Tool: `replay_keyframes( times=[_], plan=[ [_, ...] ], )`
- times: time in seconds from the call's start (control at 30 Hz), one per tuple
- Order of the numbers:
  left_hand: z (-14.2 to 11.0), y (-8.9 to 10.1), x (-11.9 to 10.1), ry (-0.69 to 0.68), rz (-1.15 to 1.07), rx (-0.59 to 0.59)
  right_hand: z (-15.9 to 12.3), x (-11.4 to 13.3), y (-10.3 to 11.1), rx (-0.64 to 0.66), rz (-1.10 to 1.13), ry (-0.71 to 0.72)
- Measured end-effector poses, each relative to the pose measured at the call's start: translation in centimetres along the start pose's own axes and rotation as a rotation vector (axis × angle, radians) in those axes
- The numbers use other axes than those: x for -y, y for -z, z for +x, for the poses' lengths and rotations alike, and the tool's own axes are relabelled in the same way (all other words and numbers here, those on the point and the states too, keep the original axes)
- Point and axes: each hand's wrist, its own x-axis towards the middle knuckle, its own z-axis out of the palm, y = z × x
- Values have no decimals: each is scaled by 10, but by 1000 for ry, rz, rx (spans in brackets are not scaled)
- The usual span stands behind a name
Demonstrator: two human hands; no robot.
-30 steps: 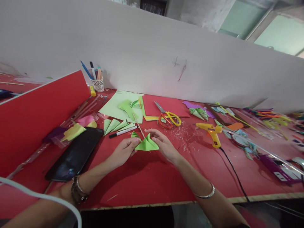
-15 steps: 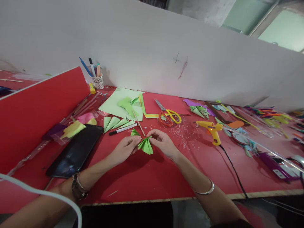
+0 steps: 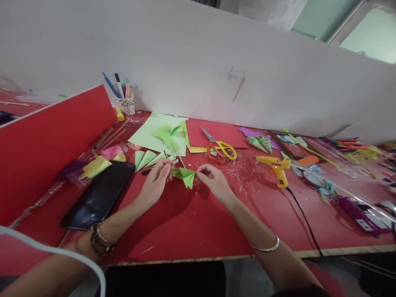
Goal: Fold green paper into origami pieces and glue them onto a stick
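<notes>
A bright green paper piece, pleated like a fan (image 3: 188, 177), is held up between my two hands above the red table (image 3: 198, 231). My right hand (image 3: 215, 183) pinches its right tip between thumb and forefinger. At the other end, the curled fingers of my left hand (image 3: 157, 179) close on the left edge, partly hiding it. Just behind the paper lies a thin wooden stick (image 3: 178, 154). A marker (image 3: 146, 171) is mostly covered by my left hand. Paler green folded fans (image 3: 147, 160) rest beyond it.
Scissors (image 3: 218, 146) lie on red paper sheets (image 3: 213, 134). To the right is a yellow glue gun (image 3: 275, 167) with a trailing cord. A black phone (image 3: 99, 198) sits left, beside a red board (image 3: 58, 148). A pen cup (image 3: 126, 105) stands at the back.
The pleated paper has been raised slightly and turned, its folds now more spread. My left hand has moved up and left, over the marker; my right hand has shifted only a little.
</notes>
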Motion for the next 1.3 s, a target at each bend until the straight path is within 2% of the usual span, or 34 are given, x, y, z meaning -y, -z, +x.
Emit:
replay_keyframes(
  times=[0.07,0.23,0.33,0.43,0.6,0.7,0.83,1.07,1.3],
  plan=[
    [5,5,4,-53,172,10,3,-2,3,-54,9,4],
    [7,10,20,-314,627,205,8,-9,10,-203,-21,38],
    [4,9,25,-372,756,199,9,-10,13,-323,-106,73],
    [5,9,26,-362,767,182,8,-9,13,-359,-209,91],
    [6,6,23,-222,658,250,4,-7,7,-206,-296,191],
    [5,3,22,-223,592,285,0,-8,2,-66,-375,239],
    [2,0,24,-227,515,351,-3,-10,-2,81,-445,215],
    [-1,-3,16,-367,448,413,-2,-10,-2,118,-459,144],
    [-6,-1,10,-506,495,409,2,-16,-1,149,-112,16]
  ],
)
